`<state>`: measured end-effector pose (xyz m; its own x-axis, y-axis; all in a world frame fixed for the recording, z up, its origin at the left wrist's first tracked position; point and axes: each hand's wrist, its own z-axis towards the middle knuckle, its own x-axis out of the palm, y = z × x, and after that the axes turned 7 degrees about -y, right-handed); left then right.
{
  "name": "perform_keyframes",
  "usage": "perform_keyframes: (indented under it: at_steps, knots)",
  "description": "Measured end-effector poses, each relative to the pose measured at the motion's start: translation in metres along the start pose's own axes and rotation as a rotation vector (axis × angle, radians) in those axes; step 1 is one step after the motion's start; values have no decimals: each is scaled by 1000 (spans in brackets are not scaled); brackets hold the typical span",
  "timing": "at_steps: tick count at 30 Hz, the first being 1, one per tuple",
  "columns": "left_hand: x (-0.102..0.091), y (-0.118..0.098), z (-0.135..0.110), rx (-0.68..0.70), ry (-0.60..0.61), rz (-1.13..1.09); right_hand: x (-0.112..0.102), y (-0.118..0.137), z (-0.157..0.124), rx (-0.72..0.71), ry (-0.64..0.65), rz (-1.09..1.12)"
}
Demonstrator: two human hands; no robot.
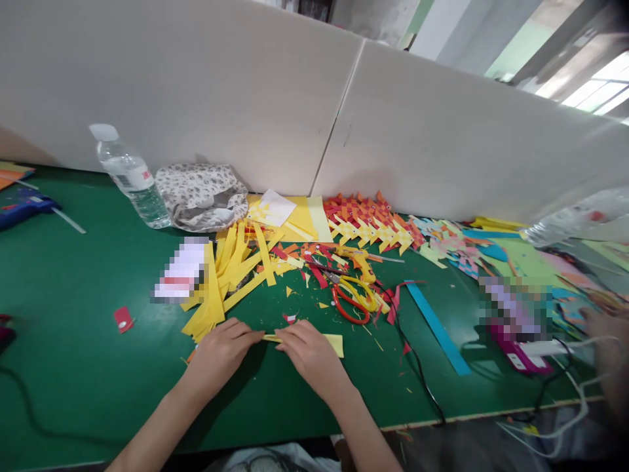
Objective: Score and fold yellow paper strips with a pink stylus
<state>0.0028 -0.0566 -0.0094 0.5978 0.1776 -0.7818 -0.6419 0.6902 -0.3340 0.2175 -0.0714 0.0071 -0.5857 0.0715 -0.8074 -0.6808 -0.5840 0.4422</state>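
My left hand (221,351) and my right hand (307,354) rest on the green table (78,354), both pressing down on one yellow paper strip (332,342) that lies flat between them. The fingers of each hand are drawn together on the strip. Its right end sticks out past my right hand. Just beyond my hands lies a heap of cut yellow paper strips (236,269). Red- and yellow-handled scissors (351,296) lie behind my right hand.
A water bottle (130,177) and a patterned cloth pouch (204,195) stand by the white partition. Woven orange-yellow paper pieces (368,223) sit at the back; a blue strip (437,328) and black cable (417,367) to the right. A glue gun (24,206) lies far left. Another person's hand (609,334) is at right.
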Motion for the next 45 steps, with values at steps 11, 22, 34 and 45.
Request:
perform_keyframes:
  at_steps: [11, 22, 34, 45]
  knots:
    - [-2, 7, 9, -153, 55, -251, 4, -9, -18, 266, -156, 168]
    - [-2, -6, 15, -248, 185, -115, -7, -9, 3, 414, -39, 270]
    - [19, -20, 28, -147, 129, -120, -5, -12, 2, 401, -53, 273]
    - [6, 10, 29, -200, 226, -317, -13, -20, 11, 324, 50, 316]
